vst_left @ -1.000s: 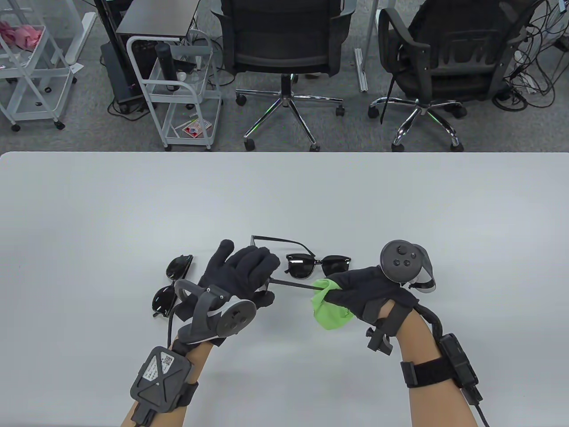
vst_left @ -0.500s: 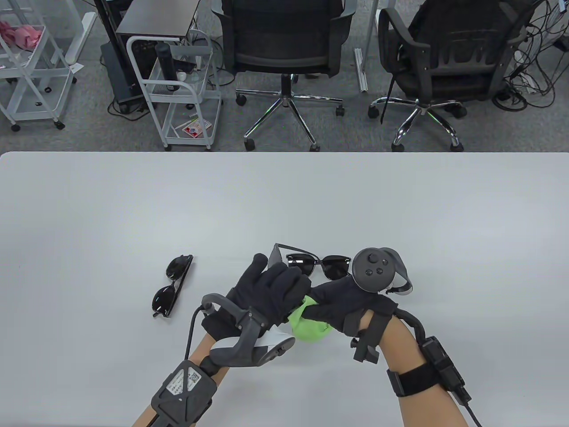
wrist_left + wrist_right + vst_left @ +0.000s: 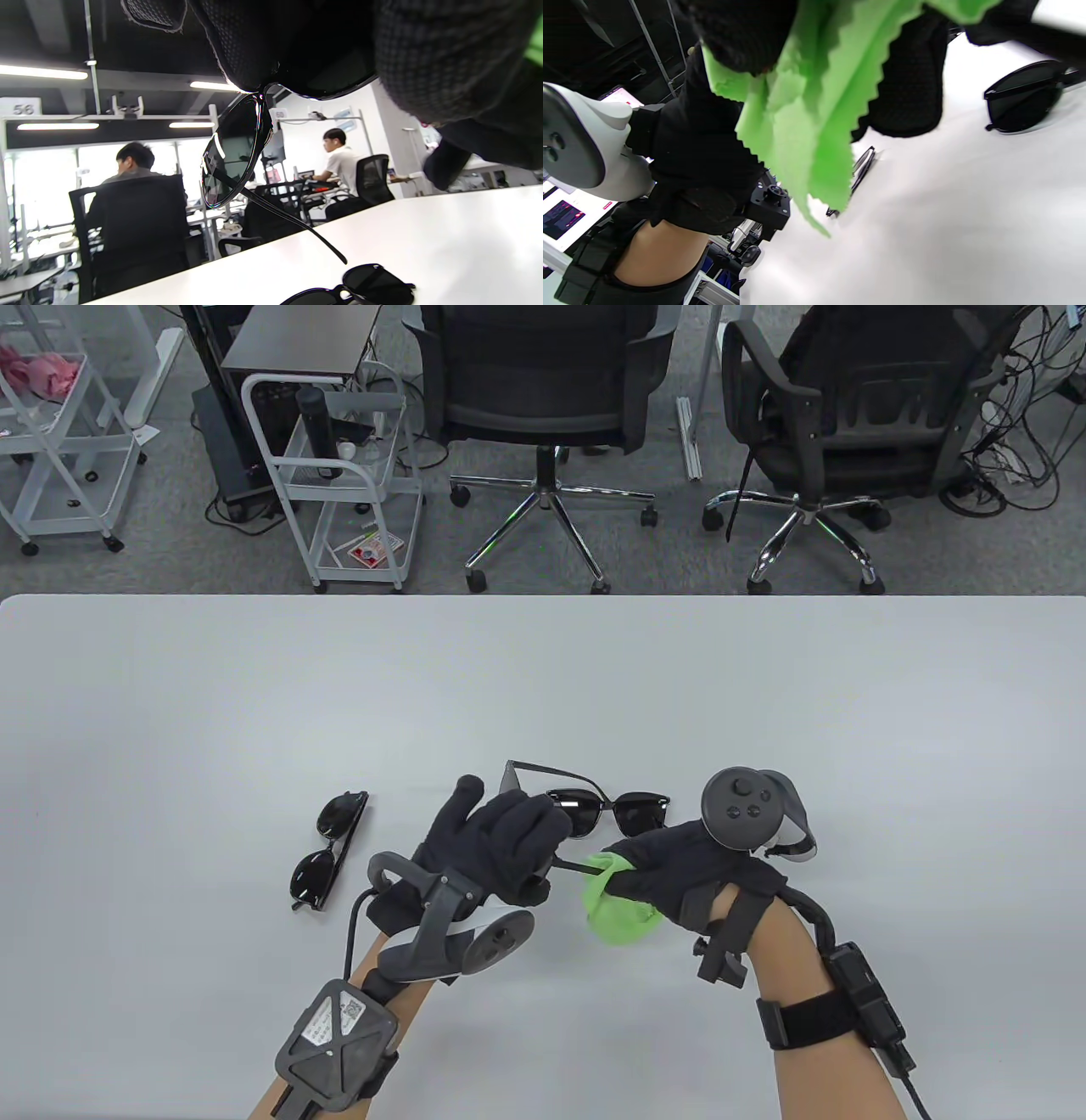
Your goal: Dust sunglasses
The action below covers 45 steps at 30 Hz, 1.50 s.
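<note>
Open sunglasses [image 3: 607, 808] held above the desk [image 3: 543, 687], centre front. Left hand [image 3: 496, 844] fingers curled round the frame's left end. Right hand [image 3: 687, 869] at 3 o'clock of it pinches a green cloth [image 3: 615, 903] around one temple arm. Second folded sunglasses [image 3: 329, 848] lie on the desk at 9 o'clock, apart.

The white table [image 3: 170, 712] carries a folded pair of sunglasses [image 3: 329, 850]. They lie flat on it, well in from its left edge.

Folded sunglasses [image 3: 329, 848] block the left (probably flat); far table [image 3: 543, 678] open.
</note>
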Motion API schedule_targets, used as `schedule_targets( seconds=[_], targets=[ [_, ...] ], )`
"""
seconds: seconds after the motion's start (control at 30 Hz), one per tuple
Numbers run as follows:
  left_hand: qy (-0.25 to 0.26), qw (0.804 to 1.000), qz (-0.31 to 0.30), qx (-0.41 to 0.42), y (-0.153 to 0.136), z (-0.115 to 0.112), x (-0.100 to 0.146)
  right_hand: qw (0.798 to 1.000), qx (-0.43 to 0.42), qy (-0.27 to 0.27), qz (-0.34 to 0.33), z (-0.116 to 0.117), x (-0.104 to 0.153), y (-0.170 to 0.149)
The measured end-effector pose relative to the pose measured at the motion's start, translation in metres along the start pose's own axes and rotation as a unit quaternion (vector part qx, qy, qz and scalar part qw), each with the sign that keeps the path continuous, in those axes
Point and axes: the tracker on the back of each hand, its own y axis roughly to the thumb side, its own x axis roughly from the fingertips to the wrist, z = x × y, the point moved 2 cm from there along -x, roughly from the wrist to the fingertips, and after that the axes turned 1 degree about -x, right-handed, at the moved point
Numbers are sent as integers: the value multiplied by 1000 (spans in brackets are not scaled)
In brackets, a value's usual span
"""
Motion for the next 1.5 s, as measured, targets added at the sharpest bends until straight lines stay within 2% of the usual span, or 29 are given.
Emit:
schedule_targets(
  seconds=[0.13,0.23,0.3,0.4,0.47,0.57,0.67,0.73,0.8,0.87,0.97,1.2,1.27,1.37,1.5],
  targets=[
    [-17,999,39,29,-22,-8,1,1000,-19,-17,15,-7,6,-13],
    [-25,997,48,47,-25,-10,1,999,-22,-26,15,-6,5,-12],
    [-27,997,52,52,-26,-9,1,999,-10,-48,13,-8,5,-9],
    [-49,989,54,128,-33,-12,2,994,20,-109,5,-16,9,-2],
    [-64,982,64,166,-36,-15,1,983,45,-177,-10,-22,13,6],
    [-108,963,98,227,-45,-25,0,948,140,-281,-51,-27,22,33],
    [-131,938,147,286,-55,-36,3,910,232,-331,-91,-20,26,60],
    [-152,913,183,331,-62,-45,6,898,273,-326,-114,-10,23,73],
    [-171,873,219,402,-68,-55,12,888,316,-307,-130,7,16,84],
    [-173,839,253,449,-73,-62,16,888,345,-273,-133,22,7,87],
    [-170,811,275,487,-78,-65,20,878,392,-239,-133,42,-2,88],
    [-167,778,291,532,-82,-70,24,862,459,-175,-127,72,-16,85],
    [-169,775,291,535,-82,-71,24,861,465,-160,-126,78,-19,83],
    [-166,774,293,536,-82,-71,24,874,454,-131,-116,84,-24,78],
    [-149,755,307,560,-89,-71,27,901,418,-70,-98,91,-30,74]
  ],
)
